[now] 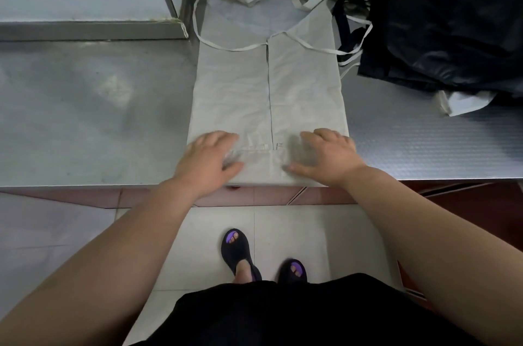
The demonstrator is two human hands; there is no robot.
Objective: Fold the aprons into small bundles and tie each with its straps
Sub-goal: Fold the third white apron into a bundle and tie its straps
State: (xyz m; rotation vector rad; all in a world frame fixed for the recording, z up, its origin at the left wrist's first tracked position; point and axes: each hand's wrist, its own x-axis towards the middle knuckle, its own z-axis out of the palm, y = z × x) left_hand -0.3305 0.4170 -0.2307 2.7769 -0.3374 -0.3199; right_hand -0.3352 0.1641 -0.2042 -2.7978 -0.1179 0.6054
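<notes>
Folding stage: the grey apron [268, 85] lies flat on the steel counter [85, 107]. Its two long sides are turned in so that they meet along a line down the middle, and it makes one long narrow band.
Place of the apron: it is in the middle of the counter and runs away from the person, with its near end at the front edge and its far end close to the back wall.
Left hand: the left hand [209, 158] rests palm down on the near left corner of the apron. Its fingers [223, 137] are spread and nearly straight, and they hold nothing.
Right hand: the right hand [325, 156] rests on the near right corner in the same way. Its fingers [314, 136] are a little bent and blurred; they press on the cloth, and I see no pinch of it.
Straps: the straps [300, 0] lie loose and tangled at the far end. One loop reaches out to the left and others trail to the right toward the pile; none is tied.
Done, as I judge it: only the lengthwise fold of this one apron.
Left for this apron: I think it must be folded or rolled from the near end toward the straps until it is a small bundle. Then the straps go around it and are knotted.
Other aprons: a pile of dark aprons [441, 28] sits at the right of the counter, just beside the grey one, with a light apron [464, 103] showing from under it. All of them look unfolded.
Finished bundles: I see no tied bundle in this view, so the task seems to be in its early part.
</notes>
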